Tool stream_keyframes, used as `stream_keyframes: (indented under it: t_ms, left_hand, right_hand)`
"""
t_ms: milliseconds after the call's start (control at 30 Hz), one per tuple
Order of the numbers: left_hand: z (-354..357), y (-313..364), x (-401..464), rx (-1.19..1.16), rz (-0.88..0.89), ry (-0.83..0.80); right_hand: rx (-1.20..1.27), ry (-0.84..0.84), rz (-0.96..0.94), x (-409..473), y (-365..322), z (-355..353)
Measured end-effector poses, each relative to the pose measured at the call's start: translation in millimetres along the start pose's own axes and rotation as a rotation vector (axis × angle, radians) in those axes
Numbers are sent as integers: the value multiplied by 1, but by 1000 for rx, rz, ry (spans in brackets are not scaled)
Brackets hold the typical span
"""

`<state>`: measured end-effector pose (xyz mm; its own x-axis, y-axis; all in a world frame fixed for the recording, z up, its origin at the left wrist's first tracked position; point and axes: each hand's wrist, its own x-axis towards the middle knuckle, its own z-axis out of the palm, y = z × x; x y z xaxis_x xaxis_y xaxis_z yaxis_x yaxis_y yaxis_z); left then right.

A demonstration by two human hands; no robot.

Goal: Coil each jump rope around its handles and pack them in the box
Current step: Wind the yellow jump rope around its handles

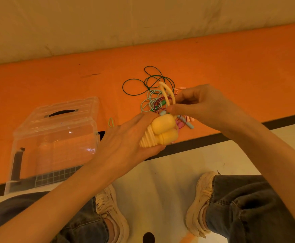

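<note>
My left hand (125, 142) grips the two yellow handles (162, 128) of a jump rope, with yellow cord wound in tight turns around them. My right hand (201, 106) pinches the last loop of that yellow cord (167, 92) just above the handles. Behind my hands, a tangle of other jump ropes (150, 85) lies on the orange mat: dark green, pale mint, maroon and pink cords with teal and pink handles partly hidden. The clear plastic box (55, 142), lid shut with a black handle on top, stands at the left.
The orange mat (230, 67) runs across the view with a dark strip along its near edge. A small green loop (111, 122) lies between box and hands. My knees and pale shoes show on the cream floor (160, 181) below.
</note>
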<state>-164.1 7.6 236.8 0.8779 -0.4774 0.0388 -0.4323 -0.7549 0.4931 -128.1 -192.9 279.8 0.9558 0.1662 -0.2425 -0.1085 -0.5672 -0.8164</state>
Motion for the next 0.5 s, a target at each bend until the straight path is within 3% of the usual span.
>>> stream_keyframes:
  t_ms: [167,367,500]
  left_hand:
    - [1,0,1,55,18,0]
    - [3,4,1,-285,-119,-48]
    - [5,6,2,-408,-185,-66]
  right_hand:
    - [-46,62,-44,2,3,5]
    - [90,369,-112,5,0,10]
    - [246,402,-88,6,1,4]
